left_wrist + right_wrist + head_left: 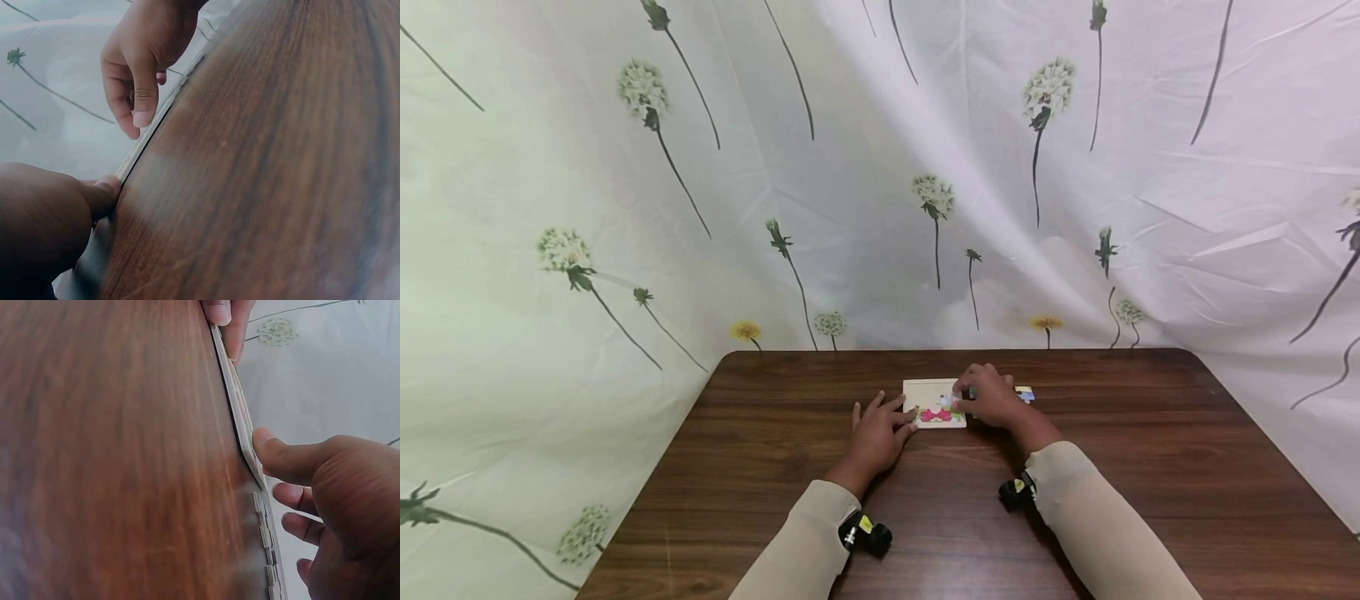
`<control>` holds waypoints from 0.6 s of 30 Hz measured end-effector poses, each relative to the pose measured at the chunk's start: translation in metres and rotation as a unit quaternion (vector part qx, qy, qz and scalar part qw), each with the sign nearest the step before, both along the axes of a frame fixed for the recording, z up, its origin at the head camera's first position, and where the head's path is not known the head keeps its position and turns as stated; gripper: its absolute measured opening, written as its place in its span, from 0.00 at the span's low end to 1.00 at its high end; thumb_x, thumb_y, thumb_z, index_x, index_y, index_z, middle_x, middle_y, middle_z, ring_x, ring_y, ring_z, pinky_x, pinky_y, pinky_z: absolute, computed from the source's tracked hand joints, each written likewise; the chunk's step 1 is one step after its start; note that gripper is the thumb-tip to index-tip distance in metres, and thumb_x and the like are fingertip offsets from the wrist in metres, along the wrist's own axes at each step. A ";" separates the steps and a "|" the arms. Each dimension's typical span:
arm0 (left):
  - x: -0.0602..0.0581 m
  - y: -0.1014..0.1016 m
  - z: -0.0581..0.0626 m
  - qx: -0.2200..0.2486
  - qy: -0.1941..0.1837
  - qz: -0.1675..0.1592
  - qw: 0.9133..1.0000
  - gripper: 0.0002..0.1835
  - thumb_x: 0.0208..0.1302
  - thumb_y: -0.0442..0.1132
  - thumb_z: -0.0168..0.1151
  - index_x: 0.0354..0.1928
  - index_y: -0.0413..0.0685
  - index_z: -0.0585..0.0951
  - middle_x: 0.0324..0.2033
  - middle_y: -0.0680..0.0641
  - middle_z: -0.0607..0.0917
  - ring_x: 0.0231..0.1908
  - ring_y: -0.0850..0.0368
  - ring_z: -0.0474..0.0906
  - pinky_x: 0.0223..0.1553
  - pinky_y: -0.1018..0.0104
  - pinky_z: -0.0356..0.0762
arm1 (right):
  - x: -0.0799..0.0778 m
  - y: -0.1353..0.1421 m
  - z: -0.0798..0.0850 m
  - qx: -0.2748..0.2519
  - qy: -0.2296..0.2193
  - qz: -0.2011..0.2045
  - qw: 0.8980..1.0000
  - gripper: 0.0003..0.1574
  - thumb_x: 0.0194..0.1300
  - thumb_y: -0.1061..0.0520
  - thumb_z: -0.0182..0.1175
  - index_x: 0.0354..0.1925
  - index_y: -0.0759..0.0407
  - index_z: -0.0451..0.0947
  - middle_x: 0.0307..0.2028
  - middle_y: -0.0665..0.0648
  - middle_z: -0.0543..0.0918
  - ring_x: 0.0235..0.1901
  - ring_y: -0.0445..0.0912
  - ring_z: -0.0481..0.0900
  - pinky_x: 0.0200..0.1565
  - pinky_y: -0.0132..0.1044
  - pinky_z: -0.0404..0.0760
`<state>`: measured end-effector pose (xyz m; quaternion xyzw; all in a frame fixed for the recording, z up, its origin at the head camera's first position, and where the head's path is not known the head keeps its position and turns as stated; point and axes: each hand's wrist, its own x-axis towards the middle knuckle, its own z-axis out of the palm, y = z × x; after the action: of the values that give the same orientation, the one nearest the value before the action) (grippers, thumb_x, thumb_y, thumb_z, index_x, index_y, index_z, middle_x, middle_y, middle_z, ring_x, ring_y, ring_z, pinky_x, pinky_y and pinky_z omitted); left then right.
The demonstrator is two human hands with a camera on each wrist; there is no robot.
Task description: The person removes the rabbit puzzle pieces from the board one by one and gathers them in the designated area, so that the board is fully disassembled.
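Piece-fitting seemed in hand on the puzzle board [925, 393], below centre frame.
The left hand [880, 432], fingers spread, touched its lower-left corner; whether the right hand [992, 400], bent over its right side, pinched anything, I could not tell. Loose pieces [1025, 393] lay farther right; the next move likely called for aligning and pressing.

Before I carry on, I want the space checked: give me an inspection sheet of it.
Surface: dark wood-grain table.
Job's things: puzzle board lying flat, pink shapes along its near side; loose pieces to its right, partly hidden.
Clutter: nothing seen.
Grips: left grip touches the board's left side; right grip is at its right side, hold on a piece unclear.
Cables: nothing seen.
Surroundings: pale backdrop printed with dandelions, behind the table.
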<state>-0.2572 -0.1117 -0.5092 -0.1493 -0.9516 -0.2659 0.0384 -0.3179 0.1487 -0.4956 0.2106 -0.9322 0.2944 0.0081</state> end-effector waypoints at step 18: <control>0.002 -0.001 0.001 0.005 0.002 -0.005 1.000 0.19 0.79 0.49 0.66 0.67 0.59 0.88 0.77 0.47 0.78 0.83 0.35 0.63 0.80 0.19 0.47 | -0.001 -0.011 0.005 0.023 -0.039 -0.024 0.999 0.07 0.74 0.54 0.74 0.44 0.53 0.84 0.50 0.58 0.82 0.57 0.58 0.75 0.57 0.65 0.63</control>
<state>-0.2556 -0.1123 -0.5080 -0.1545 -0.9494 -0.2703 0.0400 -0.3188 0.1374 -0.4901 0.1765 -0.9430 0.2810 -0.0264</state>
